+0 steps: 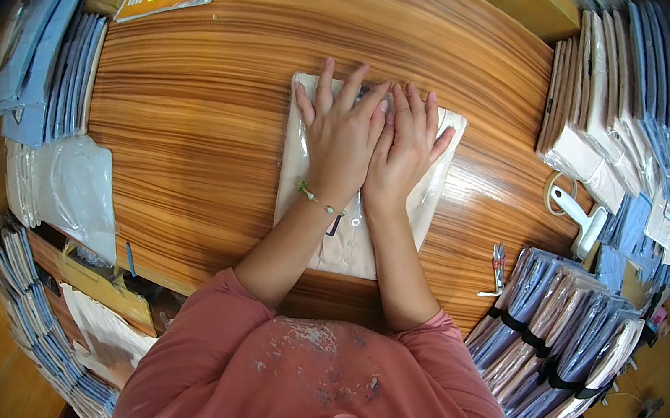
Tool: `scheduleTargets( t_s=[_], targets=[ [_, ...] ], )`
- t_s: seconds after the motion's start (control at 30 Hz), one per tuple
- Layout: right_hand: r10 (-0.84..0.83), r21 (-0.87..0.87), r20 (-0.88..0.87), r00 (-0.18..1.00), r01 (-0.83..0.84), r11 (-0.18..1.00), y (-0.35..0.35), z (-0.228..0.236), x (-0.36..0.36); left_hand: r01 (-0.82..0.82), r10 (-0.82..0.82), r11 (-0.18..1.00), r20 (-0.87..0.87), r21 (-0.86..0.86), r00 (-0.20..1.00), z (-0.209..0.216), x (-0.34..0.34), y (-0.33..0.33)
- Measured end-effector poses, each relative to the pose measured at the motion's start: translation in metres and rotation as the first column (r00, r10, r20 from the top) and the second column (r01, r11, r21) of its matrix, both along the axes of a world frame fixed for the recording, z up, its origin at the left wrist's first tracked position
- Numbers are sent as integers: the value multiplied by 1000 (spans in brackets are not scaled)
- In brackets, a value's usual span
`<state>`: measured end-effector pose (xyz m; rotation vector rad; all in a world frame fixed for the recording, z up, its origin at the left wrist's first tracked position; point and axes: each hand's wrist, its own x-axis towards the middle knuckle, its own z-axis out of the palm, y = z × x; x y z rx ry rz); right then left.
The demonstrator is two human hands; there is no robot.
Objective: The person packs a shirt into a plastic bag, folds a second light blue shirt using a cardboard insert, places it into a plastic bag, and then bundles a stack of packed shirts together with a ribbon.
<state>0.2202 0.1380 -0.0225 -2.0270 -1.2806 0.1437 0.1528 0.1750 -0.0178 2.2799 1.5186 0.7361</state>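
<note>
A cream folded shirt in a clear plastic bag [347,249] lies flat before me on the wood-grain table. My left hand [339,125] rests on its upper half, palm down, with the fingers spread; a beaded bracelet circles that wrist. Beside it, and touching it at the fingers, my right hand [407,147] lies flat on the same package with fingers stretched out. Neither hand grips anything. Between the forearms, a small white tag and a dark strip show on the front of the shirt. Part of the package's upper middle is hidden under my hands.
Stacks of bagged shirts [611,102] stand at the far right; strapped bundles [557,323] sit nearer. A roll of tape [558,193], a white-handled tool [579,216] and snips [499,264] lie right. Blue packages [50,61] and clear plastic bags [71,187] are left.
</note>
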Motion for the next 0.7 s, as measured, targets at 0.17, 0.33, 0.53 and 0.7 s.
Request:
scheduleTargets(
  t_s=[0.17, 0.33, 0.53, 0.7],
  targets=[
    [5, -10, -27, 1000, -5, 1000, -1, -2, 0, -15, 15, 1000, -4, 0, 1000, -4, 1, 0],
    [-1, -11, -28, 1000, 1, 1000, -1, -3, -1, -16, 16, 1000, 0, -12, 1000, -6, 1, -1],
    [-12, 0, -5, 1000, 12, 1000, -4, -6, -1, 3, -3, 1000, 38, 0, 999, -9, 0, -4],
    [-30, 1, 34, 999, 30, 1000, -1, -17, -4, -12, 11, 1000, 61, 25, 998, -22, -1, 1]
  ],
)
